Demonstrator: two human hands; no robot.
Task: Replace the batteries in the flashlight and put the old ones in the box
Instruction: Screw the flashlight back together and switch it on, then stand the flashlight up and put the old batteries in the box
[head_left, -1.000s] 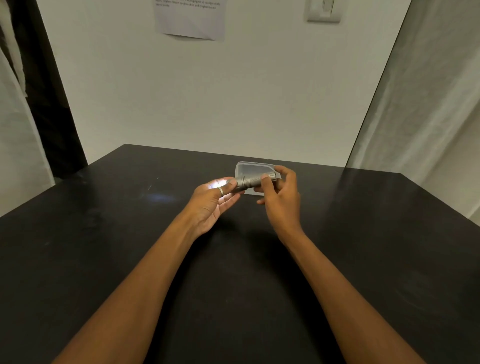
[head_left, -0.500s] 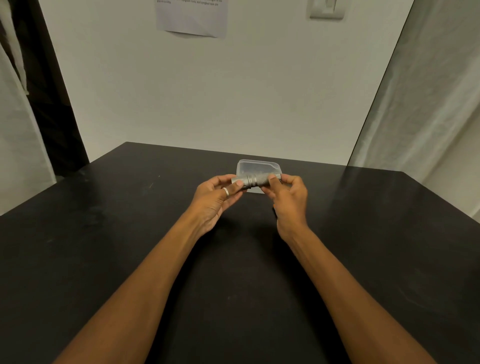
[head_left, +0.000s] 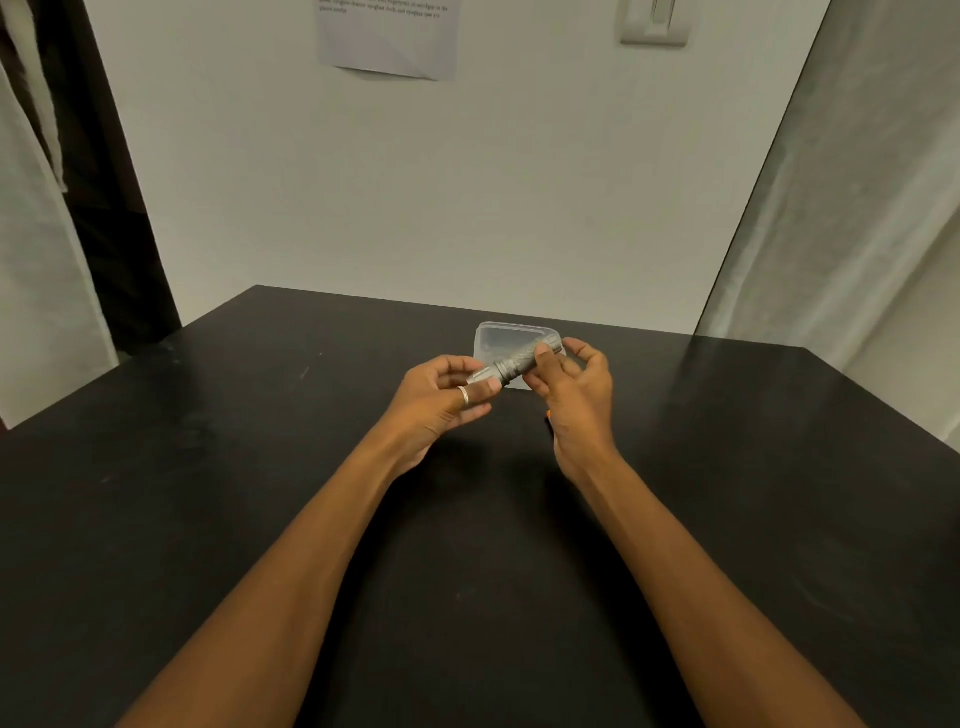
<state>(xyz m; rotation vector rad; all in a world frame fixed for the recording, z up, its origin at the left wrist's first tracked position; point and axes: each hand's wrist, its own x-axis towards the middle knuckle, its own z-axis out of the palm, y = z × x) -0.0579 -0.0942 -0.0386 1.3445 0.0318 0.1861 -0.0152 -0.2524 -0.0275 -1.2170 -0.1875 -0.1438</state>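
Note:
A small grey metal flashlight (head_left: 519, 358) is held level above the black table (head_left: 208, 467), between both hands. My left hand (head_left: 441, 400), with a ring on one finger, pinches its head end. My right hand (head_left: 576, 395) grips its ribbed body and tail with thumb and fingers. No light comes from it. A clear plastic box (head_left: 498, 335) sits on the table just behind the flashlight, partly hidden by it. A small orange and dark object (head_left: 547, 415) peeks out under my right hand; I cannot tell what it is.
The table ends at a white wall (head_left: 467, 208) close behind the box. A sheet of paper (head_left: 389, 36) and a light switch (head_left: 654, 23) hang on that wall. A pale curtain (head_left: 857, 208) hangs at the right, and cloth (head_left: 31, 260) at the left.
The flashlight was lit a second ago, throwing a spot on the table; now it is dark. Its tail end has tilted up to the right, and my right hand's fingers have shifted along the body.

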